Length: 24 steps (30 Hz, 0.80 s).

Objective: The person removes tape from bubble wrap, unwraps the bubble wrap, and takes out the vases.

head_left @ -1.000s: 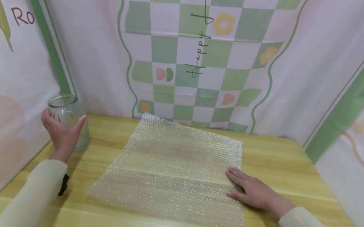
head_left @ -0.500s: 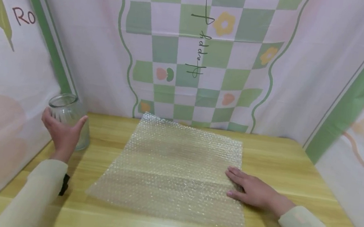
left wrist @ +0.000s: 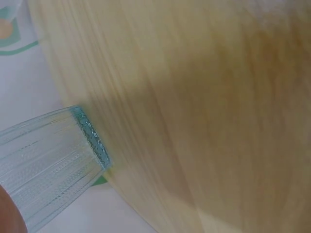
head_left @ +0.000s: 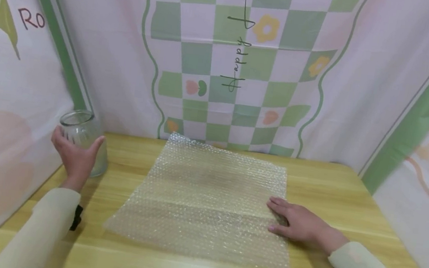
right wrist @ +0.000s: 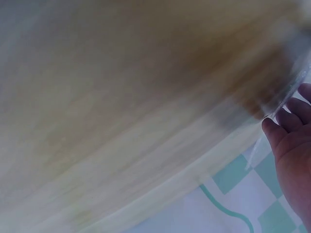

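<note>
My left hand (head_left: 76, 158) grips a clear ribbed glass jar (head_left: 84, 134) at the far left of the table, thumb on one side and fingers round the other. The jar stands upright, its open mouth upward. In the left wrist view its thick greenish base (left wrist: 91, 138) meets the wood. A sheet of bubble wrap (head_left: 205, 201) lies spread flat across the middle of the table. On its right edge rests my right hand (head_left: 302, 223), fingers extended and thumb apart. The right wrist view shows those fingertips (right wrist: 274, 128) at the edge of the plastic.
The light wooden table (head_left: 334, 187) runs back to a printed cloth wall (head_left: 257, 66) with green checks. Similar cloth hangs at the left and right sides, and the jar stands close to the back left corner.
The head view shifts very slightly. Both hands, the jar and the bubble wrap keep their places.
</note>
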Motion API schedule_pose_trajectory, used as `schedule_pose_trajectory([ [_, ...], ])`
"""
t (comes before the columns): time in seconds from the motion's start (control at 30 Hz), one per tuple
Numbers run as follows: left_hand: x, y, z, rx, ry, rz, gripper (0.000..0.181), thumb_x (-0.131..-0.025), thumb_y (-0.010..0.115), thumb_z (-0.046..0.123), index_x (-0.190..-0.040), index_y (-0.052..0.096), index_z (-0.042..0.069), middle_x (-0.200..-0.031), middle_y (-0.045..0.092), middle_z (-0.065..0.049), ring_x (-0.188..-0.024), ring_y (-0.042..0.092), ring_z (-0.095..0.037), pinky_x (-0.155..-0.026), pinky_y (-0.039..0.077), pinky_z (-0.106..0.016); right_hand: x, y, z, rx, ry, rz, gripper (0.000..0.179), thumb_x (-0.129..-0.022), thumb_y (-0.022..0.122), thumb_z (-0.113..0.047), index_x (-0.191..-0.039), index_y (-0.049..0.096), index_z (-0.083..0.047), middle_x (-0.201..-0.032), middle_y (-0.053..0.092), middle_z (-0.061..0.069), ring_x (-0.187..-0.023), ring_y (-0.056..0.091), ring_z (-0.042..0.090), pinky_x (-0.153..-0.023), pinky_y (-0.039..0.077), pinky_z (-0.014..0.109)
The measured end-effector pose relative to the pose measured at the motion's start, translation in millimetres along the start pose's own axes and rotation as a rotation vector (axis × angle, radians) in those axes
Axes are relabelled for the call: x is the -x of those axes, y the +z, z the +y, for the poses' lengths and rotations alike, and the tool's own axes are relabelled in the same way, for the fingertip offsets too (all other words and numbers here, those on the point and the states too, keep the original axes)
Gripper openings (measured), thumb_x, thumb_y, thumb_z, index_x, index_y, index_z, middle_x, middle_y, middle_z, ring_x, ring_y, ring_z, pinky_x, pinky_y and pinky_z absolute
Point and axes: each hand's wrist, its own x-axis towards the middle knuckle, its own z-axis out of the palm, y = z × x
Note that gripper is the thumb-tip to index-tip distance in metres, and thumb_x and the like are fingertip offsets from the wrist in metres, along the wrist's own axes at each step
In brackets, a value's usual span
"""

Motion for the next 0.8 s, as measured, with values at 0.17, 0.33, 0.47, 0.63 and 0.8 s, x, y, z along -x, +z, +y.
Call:
schedule_pose_trajectory([
  [0.17, -0.8, -1.9, 4.8, 0.014, -0.052, -0.008, 0.112, -0.076, 0.088, 0.037, -0.156, 0.015, 0.009, -0.156, 0.022, -0.009, -0.143, 0.023, -0.015, -0.114, 0.015, -0.02, -1.7, 0, 1, 0.006, 0.014, -0.006, 0.085, -0.094, 0.054, -0.064, -0.146, 0.046, 0.003, -0.152, 0.038, 0.023, -0.137, 0.036, 0.043, -0.109, 0.034, 0.057],
  [0.33, -1.4, -3.3, 5.3, 0.015, -0.041, -0.006, 0.109, -0.077, 0.087, 0.037, -0.156, 0.016, 0.008, -0.155, 0.023, -0.01, -0.142, 0.025, -0.015, -0.113, 0.015, -0.02, -2.5, 0, 2, 0.0, 0.012, -0.005, 0.085, -0.094, 0.055, -0.063, -0.145, 0.047, 0.004, -0.152, 0.039, 0.023, -0.137, 0.037, 0.042, -0.109, 0.034, 0.057],
  [0.47, -2.2, -4.6, 4.6, 0.035, -0.01, 0.016, 0.106, -0.078, 0.087, 0.035, -0.154, 0.02, 0.006, -0.153, 0.026, -0.012, -0.14, 0.028, -0.016, -0.113, 0.017, -0.02, -3.5, 0, 1, 0.003, 0.002, -0.002, 0.084, -0.094, 0.056, -0.062, -0.144, 0.047, 0.005, -0.151, 0.04, 0.024, -0.137, 0.037, 0.043, -0.109, 0.034, 0.057],
  [0.63, -4.2, -7.1, 6.4, 0.044, 0.005, 0.023, 0.105, -0.078, 0.086, 0.034, -0.154, 0.02, 0.005, -0.154, 0.026, -0.013, -0.141, 0.027, -0.018, -0.114, 0.016, -0.023, -3.0, 0, -1, 0.021, -0.025, 0.03, 0.08, -0.095, 0.059, -0.058, -0.141, 0.05, 0.007, -0.147, 0.043, 0.026, -0.133, 0.041, 0.045, -0.106, 0.036, 0.058],
  [0.8, -6.3, -10.7, 11.7, 0.031, 0.032, 0.015, 0.105, -0.08, 0.085, 0.035, -0.154, 0.018, 0.005, -0.155, 0.023, -0.012, -0.142, 0.024, -0.016, -0.114, 0.014, -0.021, -2.5, -1, 0, 0.03, -0.023, 0.04, 0.08, -0.094, 0.059, -0.058, -0.14, 0.051, 0.006, -0.147, 0.044, 0.025, -0.133, 0.041, 0.044, -0.106, 0.037, 0.057],
])
